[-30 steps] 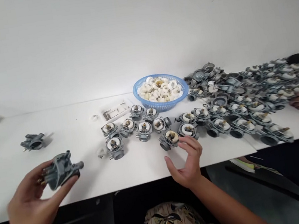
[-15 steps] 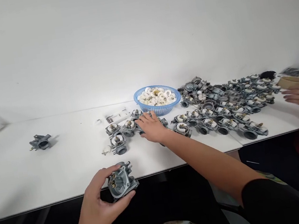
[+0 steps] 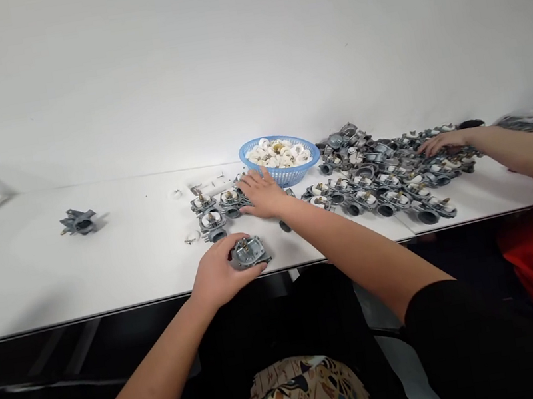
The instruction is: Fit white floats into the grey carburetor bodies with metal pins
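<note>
At the front edge of the white tabletop (image 3: 130,268), your left hand (image 3: 218,278) is clasped around a grey cast-metal carburettor body (image 3: 251,252). Its open face is turned up and it rests on the surface. Keep it level and braced there, with thumb and fingers on the outer casting, clear of the brass parts inside.

Your right hand (image 3: 263,194) lies palm down over the small group of grey carburettors fitted with white floats (image 3: 217,208), just in front of the blue plastic basket (image 3: 288,178) heaped with loose white float pieces (image 3: 279,151). The fingers are spread, and I cannot tell whether they have closed on anything. Take one piece cleanly rather than raking across the group, since the units stand touching one another and a sweep would likely tip them.

To your right, another person's hand (image 3: 440,143) reaches into the large heap of grey carburettors (image 3: 384,177), so keep your reach short of it. A lone grey carburettor (image 3: 78,222) sits well apart on the left.
</note>
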Action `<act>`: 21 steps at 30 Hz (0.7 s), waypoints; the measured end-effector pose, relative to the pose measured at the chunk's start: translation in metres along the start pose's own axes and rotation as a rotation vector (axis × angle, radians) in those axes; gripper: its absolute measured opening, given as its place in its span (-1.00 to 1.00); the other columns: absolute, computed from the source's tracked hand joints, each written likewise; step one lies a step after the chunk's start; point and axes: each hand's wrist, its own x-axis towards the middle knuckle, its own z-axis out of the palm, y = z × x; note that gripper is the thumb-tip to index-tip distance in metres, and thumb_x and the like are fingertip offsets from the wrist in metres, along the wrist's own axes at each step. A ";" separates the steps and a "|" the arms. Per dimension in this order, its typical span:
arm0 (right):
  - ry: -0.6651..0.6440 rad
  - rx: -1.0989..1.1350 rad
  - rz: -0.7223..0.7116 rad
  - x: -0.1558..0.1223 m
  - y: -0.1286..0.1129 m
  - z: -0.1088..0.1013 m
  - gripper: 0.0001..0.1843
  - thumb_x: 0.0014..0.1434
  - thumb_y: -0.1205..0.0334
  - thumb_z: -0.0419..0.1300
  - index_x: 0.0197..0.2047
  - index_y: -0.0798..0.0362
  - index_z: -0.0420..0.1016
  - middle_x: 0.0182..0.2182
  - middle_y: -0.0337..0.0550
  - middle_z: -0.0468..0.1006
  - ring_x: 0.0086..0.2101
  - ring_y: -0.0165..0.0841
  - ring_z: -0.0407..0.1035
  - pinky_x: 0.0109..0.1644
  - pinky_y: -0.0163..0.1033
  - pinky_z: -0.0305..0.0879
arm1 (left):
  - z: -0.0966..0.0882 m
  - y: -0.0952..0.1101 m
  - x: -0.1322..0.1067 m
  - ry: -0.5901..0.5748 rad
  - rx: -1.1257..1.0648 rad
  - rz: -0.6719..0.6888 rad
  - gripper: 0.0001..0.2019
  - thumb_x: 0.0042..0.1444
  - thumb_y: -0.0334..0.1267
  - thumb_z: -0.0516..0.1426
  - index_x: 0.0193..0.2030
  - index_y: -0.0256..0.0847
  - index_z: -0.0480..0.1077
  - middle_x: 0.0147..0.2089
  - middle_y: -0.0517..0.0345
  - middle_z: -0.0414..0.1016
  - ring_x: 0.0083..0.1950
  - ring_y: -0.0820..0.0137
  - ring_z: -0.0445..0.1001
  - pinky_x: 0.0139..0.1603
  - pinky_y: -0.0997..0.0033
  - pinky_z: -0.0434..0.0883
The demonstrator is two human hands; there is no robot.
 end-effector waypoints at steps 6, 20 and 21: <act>0.048 0.261 0.066 -0.054 0.015 -0.036 -0.15 0.30 -0.18 0.10 0.49 0.08 0.01 0.49 0.08 -0.10 0.47 0.07 -0.43 0.50 0.27 -0.43 | 0.011 0.004 0.031 -0.062 0.114 -0.038 -0.40 0.00 0.26 0.25 0.09 -0.06 0.43 -0.11 0.12 0.59 -0.14 0.14 0.53 -0.19 0.22 0.41; 0.185 0.393 -0.126 -0.135 0.006 -0.003 -0.32 0.37 -0.20 0.08 0.39 0.01 0.22 0.40 0.04 0.18 0.44 0.03 -0.18 0.47 0.21 -0.14 | 0.041 0.000 0.032 0.144 0.161 0.119 -0.44 0.09 0.05 0.28 0.18 -0.13 0.35 0.09 -0.01 0.53 0.08 0.11 0.52 0.06 0.17 0.45; 0.179 0.379 -0.138 -0.136 0.005 0.000 -0.35 0.37 -0.17 0.08 0.38 0.02 0.24 0.39 0.05 0.19 0.44 0.03 -0.17 0.47 0.20 -0.14 | 0.042 -0.002 0.033 0.141 0.153 0.122 -0.43 0.10 0.05 0.28 0.19 -0.14 0.34 0.09 -0.03 0.52 0.10 0.10 0.51 0.08 0.16 0.45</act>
